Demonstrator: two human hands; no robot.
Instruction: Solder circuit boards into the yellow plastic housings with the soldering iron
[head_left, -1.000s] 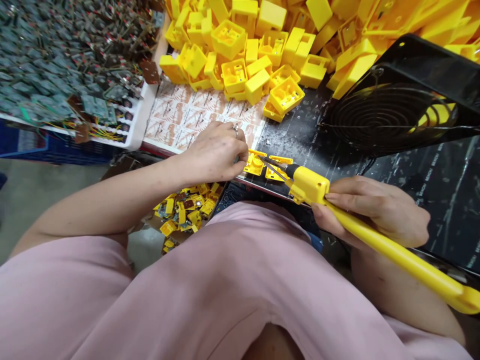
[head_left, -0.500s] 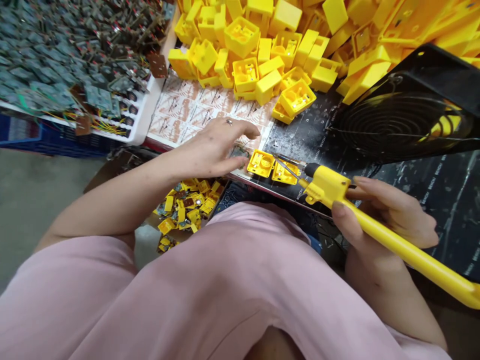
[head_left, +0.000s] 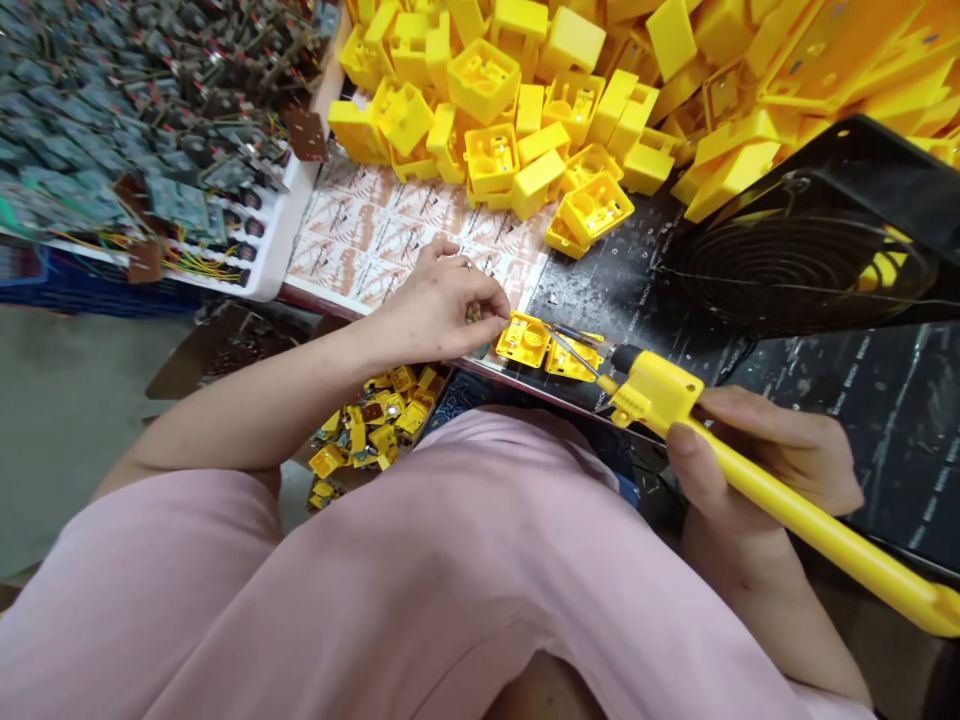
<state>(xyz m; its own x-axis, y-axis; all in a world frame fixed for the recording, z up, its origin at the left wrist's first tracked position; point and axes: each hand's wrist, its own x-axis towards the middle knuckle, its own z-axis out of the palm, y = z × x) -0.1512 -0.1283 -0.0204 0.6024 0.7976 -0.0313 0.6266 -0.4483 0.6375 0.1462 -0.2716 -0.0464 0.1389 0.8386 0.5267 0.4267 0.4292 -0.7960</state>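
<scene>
My left hand reaches over the bench edge, thumb and index finger pinched together beside an open yellow plastic casing half. What the pinch holds, if anything, is too small to make out. A second yellow casing half lies just right of the first, with small metal parts inside. My right hand is closed around the long handle of a yellow soldering iron with a thin tube beside its tip. That tip points left, over the two casing halves; contact cannot be made out.
Many yellow casings are heaped at the back. A black fan stands at right. On the left, a white tray holds many circuit boards with wires. Below the bench edge is a box of yellow assemblies. Printed sheets cover part of the bench.
My left thumb and index finger have closed from a spread pose into a pinch by the left casing half. The soldering iron stays in my right hand, hardly moved.
</scene>
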